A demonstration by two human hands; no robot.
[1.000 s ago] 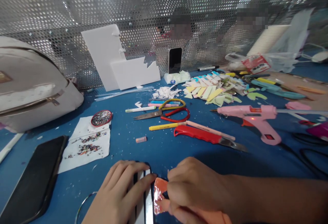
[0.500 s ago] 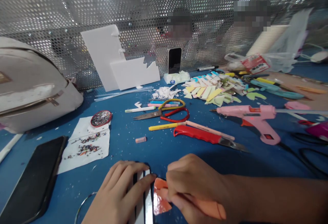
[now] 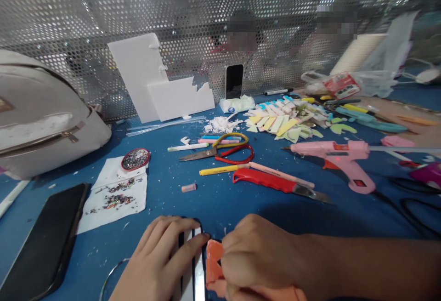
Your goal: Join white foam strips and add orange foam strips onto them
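Fingers outstretched, my left hand [image 3: 163, 257] lies flat over a white strip with dark edges [image 3: 199, 275] near the bottom of the view. It holds nothing. Just right of the strip is a small orange piece [image 3: 214, 257], partly covered by my right hand [image 3: 253, 255]. My right hand is closed around an orange marker [image 3: 279, 293], whose barrel shows below the palm; its tip is hidden. A small peach-coloured cap [image 3: 189, 188] lies on the blue table beyond the hands.
A red utility knife [image 3: 265, 180], scissors [image 3: 215, 150] and a pink glue gun [image 3: 330, 154] lie ahead. At left are a phone [image 3: 43, 241], a sheet with dark bits [image 3: 120, 216] and a bag [image 3: 48, 112]. Paper scraps [image 3: 289, 117] are piled farther back.
My right hand has shifted slightly down and left over the orange piece, and the marker has turned with it. The piece's glossy shine is gone from view. My left hand stays put.
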